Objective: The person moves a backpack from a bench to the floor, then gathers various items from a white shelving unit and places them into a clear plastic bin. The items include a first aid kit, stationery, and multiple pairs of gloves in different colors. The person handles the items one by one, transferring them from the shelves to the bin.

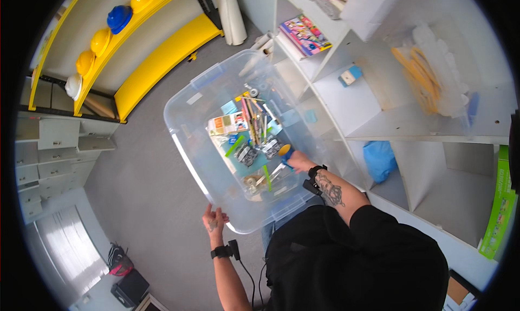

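Note:
A large clear plastic bin (pixel 199 189) stands before me, holding pencils (pixel 254 122), printed cards (pixel 229 123), bags of dark small items (pixel 246 154), green strips and scissors (pixel 277 171). Inside its right side, my right hand (pixel 300 161) grips a blue object with a yellow round end (pixel 285 151), perhaps a roll of tape. My left hand (pixel 215 218) is at the bin's near left rim, fingers partly spread, with nothing held in them; whether it touches the rim is unclear.
White shelving (pixel 341 108) stands close on the right, with a blue bag (pixel 379 160), a small blue-and-white box (pixel 350 75) and books (pixel 304 34). A yellow rack (pixel 162 55) with helmets (pixel 119 18) is at the upper left. Paper rolls (pixel 231 18) stand beyond the bin.

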`<state>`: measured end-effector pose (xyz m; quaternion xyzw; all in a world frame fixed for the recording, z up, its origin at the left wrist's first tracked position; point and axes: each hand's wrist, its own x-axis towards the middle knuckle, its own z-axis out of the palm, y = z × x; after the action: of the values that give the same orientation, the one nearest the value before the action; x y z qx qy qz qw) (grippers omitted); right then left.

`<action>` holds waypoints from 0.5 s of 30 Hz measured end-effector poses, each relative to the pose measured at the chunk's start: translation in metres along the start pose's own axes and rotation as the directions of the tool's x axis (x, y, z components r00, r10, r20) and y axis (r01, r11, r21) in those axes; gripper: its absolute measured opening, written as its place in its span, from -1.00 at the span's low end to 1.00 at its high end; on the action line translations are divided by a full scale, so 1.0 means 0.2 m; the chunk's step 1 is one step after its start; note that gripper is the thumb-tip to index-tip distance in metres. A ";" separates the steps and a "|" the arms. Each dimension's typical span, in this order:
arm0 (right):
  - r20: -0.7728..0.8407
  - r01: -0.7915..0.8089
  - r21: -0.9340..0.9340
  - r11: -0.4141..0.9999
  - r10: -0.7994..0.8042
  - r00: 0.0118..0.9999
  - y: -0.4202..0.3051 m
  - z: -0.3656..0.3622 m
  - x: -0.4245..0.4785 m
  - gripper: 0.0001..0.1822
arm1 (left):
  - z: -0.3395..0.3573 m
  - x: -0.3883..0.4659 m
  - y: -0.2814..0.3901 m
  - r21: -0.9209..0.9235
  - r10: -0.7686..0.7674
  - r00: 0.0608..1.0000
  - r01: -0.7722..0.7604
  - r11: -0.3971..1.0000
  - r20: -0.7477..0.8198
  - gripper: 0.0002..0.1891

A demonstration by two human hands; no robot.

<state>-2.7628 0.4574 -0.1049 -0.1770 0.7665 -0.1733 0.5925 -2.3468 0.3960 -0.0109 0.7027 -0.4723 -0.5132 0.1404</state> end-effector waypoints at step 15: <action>-0.924 -0.219 -0.341 0.914 -0.283 0.257 -0.76 -1.19 -0.28 -0.23 | 0.03 -0.02 0.08 0.057 0.048 0.999 -0.048 0.997 -0.004 -0.44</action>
<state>-2.9706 0.3632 0.0715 -0.1681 0.9797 -0.0949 -0.0536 -2.3600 0.3921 -0.0002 0.6963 -0.5032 -0.4941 0.1337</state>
